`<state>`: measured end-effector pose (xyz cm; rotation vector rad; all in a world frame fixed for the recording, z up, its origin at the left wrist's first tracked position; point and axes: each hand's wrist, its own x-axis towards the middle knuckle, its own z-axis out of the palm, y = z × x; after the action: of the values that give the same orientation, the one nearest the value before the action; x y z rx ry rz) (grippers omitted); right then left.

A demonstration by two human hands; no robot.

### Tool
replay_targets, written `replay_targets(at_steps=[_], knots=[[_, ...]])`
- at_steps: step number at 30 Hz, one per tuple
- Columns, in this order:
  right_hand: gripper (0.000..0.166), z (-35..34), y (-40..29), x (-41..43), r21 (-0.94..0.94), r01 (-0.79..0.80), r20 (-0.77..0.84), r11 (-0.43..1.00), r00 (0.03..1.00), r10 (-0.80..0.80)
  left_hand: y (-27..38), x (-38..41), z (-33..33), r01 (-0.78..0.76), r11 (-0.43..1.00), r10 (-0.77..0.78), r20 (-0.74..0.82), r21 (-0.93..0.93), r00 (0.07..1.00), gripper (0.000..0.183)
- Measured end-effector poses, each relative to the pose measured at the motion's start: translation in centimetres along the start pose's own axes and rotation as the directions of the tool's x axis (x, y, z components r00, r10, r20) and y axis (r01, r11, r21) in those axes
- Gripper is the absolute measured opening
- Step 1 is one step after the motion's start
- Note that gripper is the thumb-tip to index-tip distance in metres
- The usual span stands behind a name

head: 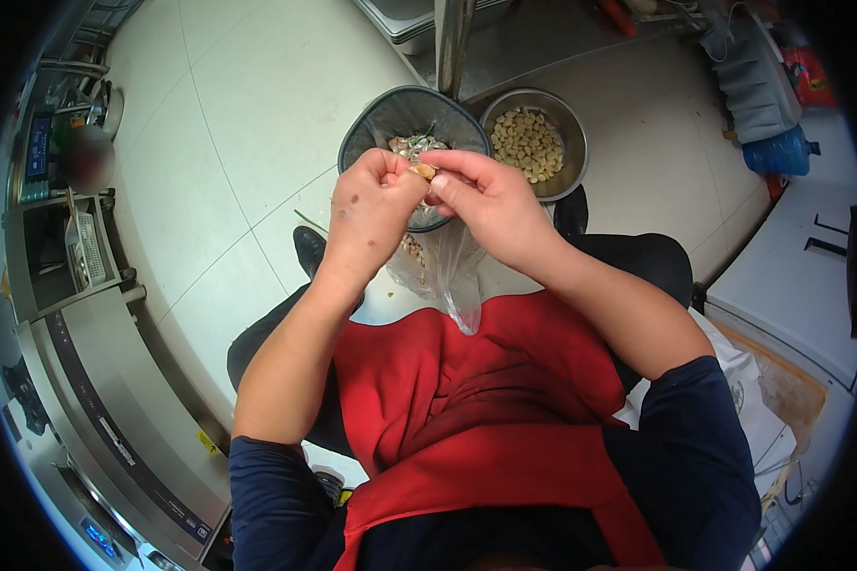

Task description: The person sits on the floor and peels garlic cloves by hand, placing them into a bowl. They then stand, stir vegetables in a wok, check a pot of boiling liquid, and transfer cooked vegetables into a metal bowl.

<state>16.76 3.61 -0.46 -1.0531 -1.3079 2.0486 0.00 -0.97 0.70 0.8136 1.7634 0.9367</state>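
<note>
Between the fingertips of my left hand (373,214) and my right hand (501,203) is a garlic clove (424,171), with papery skin about it. Both hands pinch it over a dark waste bin (371,114) with a clear plastic liner. Garlic skins (416,145) and some green scraps lie inside the bin, partly hidden by my hands. Just right of the bin, a round steel bowl (577,160) holds many peeled garlic cloves (527,143). Below the bin, a clear plastic bag (443,275) contains small pale pieces, apparently unpeeled cloves.
A steel table leg (453,50) rises behind the bin. Stainless equipment (121,400) lines the left side. To the right are a white cabinet (778,264) and a blue water bottle (778,152). A green stalk (309,220) lies on the tiled floor (221,164).
</note>
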Motion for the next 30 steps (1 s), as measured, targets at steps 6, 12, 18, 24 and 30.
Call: replay_targets(at_steps=[6, 12, 18, 24, 30], knots=[[0.037, -0.5, -0.2, 0.4, -0.239, 0.059, 0.037, 0.969, 0.998, -0.052, 0.5, -0.4, -0.2, 0.13, 0.954, -0.093, 0.145, -0.27, 0.985, 0.006], [0.033, -1.0, -0.2, 1.2, 0.254, -0.252, 0.02, 0.934, 0.967, 0.256, 0.6, -0.3, -1.5, 0.228, 0.878, -0.152, 0.209, -0.42, 0.966, 0.006], [0.03, -0.6, -0.4, 1.3, 0.103, -0.166, -0.053, 0.981, 0.984, 0.172, -0.3, 0.3, -1.7, 0.021, 0.971, -0.005, 0.064, -0.238, 0.998, 0.022], [0.027, -0.5, -0.3, 0.9, -0.269, 0.07, -0.009, 0.961, 0.997, -0.075, 0.2, -0.3, -1.2, -0.138, 0.99, 0.135, 0.112, 0.021, 0.984, 0.025], [0.026, -0.3, -0.1, 0.6, -0.556, 0.299, 0.033, 0.776, 0.94, -0.339, -0.1, -0.5, -1.2, -0.188, 0.981, 0.182, 0.105, 0.048, 0.978, 0.019]])
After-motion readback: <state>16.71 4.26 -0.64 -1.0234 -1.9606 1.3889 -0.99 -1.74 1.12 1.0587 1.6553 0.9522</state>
